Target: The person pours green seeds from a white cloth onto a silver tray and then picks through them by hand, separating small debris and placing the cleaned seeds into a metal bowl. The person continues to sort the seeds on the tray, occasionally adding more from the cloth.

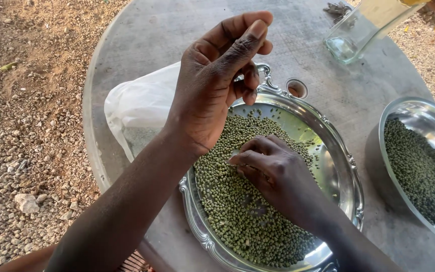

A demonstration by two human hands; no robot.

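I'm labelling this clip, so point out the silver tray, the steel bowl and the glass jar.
silver tray [349, 166]: head view, right rim.
steel bowl [419, 108]: head view, upper inner wall.
glass jar [346, 48]: head view, lower glass body.

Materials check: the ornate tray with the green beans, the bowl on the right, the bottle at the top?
Ornate silver oval tray: looks like polished metal, possibly plated; mirror glare and a scrolled, cast-looking rim. Round silver bowl of green beans: likely stainless steel, given its smooth bright reflective wall. Clear square bottle: transparent with a thick base, probably glass, though hard plastic is possible. Right hand rests on the small green beans.
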